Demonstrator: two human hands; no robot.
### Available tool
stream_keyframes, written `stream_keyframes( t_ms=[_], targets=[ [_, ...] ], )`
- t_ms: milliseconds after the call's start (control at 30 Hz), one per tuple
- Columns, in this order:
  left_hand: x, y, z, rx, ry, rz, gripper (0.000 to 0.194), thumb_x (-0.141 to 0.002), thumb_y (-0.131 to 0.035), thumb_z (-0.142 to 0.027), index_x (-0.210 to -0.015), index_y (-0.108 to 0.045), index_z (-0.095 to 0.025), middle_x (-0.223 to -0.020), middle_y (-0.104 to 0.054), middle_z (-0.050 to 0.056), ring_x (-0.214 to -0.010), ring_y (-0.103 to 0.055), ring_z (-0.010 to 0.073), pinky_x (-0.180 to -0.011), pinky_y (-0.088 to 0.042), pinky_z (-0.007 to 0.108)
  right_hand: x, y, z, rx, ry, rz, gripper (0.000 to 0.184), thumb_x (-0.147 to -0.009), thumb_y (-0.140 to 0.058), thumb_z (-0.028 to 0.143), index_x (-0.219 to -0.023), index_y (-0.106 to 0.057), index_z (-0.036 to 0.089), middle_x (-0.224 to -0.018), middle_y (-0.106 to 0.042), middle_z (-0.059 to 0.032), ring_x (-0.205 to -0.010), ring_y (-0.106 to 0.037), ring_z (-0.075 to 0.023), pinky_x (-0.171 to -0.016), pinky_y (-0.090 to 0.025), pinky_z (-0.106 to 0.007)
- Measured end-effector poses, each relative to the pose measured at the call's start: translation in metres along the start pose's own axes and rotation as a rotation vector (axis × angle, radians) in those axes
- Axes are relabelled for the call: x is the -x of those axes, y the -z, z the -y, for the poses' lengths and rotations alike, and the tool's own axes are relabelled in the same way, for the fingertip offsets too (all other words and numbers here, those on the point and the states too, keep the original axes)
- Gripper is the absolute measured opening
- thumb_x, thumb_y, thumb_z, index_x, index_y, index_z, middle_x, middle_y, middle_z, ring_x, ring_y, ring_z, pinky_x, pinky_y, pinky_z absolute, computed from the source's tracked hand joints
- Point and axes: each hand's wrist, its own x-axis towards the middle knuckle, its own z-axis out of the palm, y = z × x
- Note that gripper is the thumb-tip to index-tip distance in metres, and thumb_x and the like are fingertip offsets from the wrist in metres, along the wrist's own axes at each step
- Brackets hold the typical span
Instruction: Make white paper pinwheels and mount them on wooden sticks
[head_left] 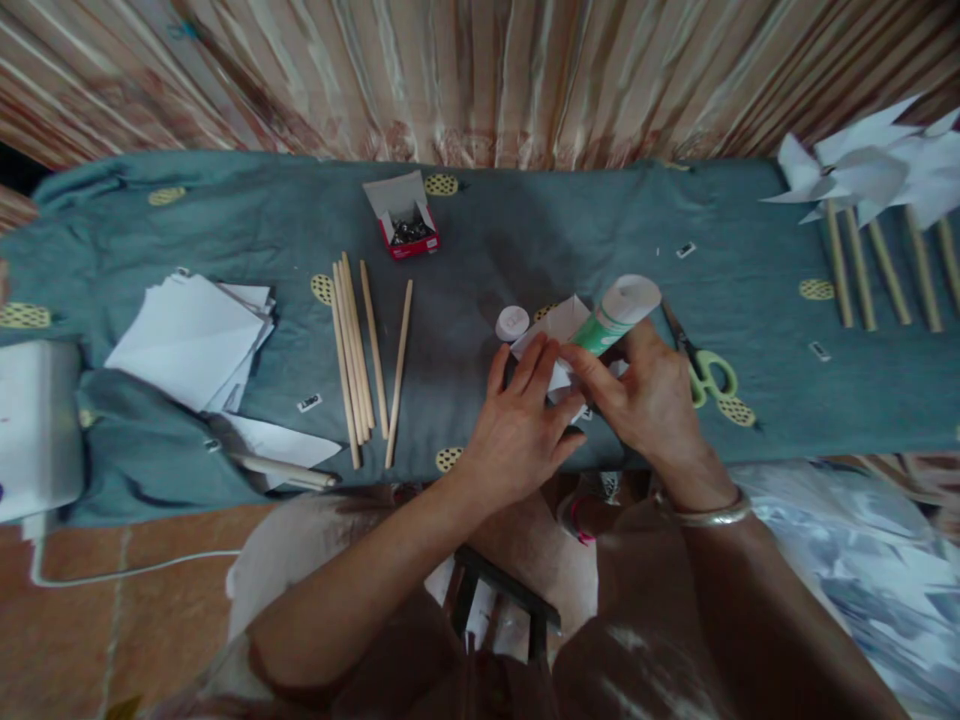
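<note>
My right hand (649,395) is closed around a large white and green glue stick (604,325), which is tilted with its broad white end up toward me. The stick's lower end meets a folded white paper (561,322), though my fingers hide the contact. My left hand (521,425) holds this paper against the cloth, its fingertips on the near left part. Just beyond those fingertips lies a round white cap (512,323). Scissors with light green handles (712,375) rest right beside my right hand.
Several wooden sticks (352,360) lie left of my hands, with a stack of white paper (199,335) farther left. An open red box (409,230) of small metal pieces stands behind. Several paper pinwheels (874,165) on sticks lie at the far right. Green cloth (465,260) covers the table.
</note>
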Motion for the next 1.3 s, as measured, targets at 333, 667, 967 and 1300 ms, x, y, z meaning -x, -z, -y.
stream_keyframes(
  t_ms=[333,667,967,1300],
  targets=[
    [0.0002,-0.0002,-0.0001,-0.008,0.000,-0.005,0.042,-0.085,-0.064,-0.037,-0.123,-0.060,-0.019,-0.147,-0.043,0.019,-0.144,-0.028,0.0360,-0.114,-0.021,0.063,0.0026,0.0043,-0.0001,-0.008,0.004,-0.004,0.045,-0.086,-0.049,0.065,-0.089,-0.057,0.021,-0.065,-0.063,-0.0021,-0.054,-0.060,-0.0203,-0.052,-0.046,-0.033],
    [0.0009,-0.0011,0.0006,-0.006,0.000,-0.004,0.047,-0.086,-0.063,-0.038,-0.129,-0.057,-0.020,-0.150,-0.039,0.019,-0.144,-0.026,0.0369,-0.113,-0.021,0.065,0.0033,0.0070,-0.0015,0.010,-0.010,0.002,0.044,-0.087,-0.051,0.063,-0.097,-0.057,0.021,-0.070,-0.064,-0.0027,-0.059,-0.061,-0.0209,-0.055,-0.045,-0.032],
    [0.0010,-0.0010,0.0003,0.010,0.000,-0.015,0.043,-0.085,-0.064,-0.037,-0.125,-0.059,-0.020,-0.149,-0.040,0.020,-0.144,-0.025,0.0365,-0.113,-0.020,0.065,0.0000,0.0044,-0.0040,0.014,-0.018,-0.046,0.039,-0.085,-0.056,0.060,-0.091,-0.056,0.021,-0.069,-0.064,-0.0027,-0.057,-0.060,-0.0183,-0.054,-0.045,-0.030],
    [0.0007,-0.0026,0.0009,-0.003,-0.002,-0.010,0.045,-0.086,-0.064,-0.038,-0.126,-0.059,-0.020,-0.150,-0.038,0.020,-0.145,-0.023,0.0368,-0.114,-0.019,0.065,-0.0027,-0.0001,-0.0026,0.037,-0.022,-0.064,0.044,-0.086,-0.052,0.064,-0.090,-0.056,0.020,-0.068,-0.064,-0.0024,-0.056,-0.060,-0.0188,-0.054,-0.045,-0.031]
  ],
)
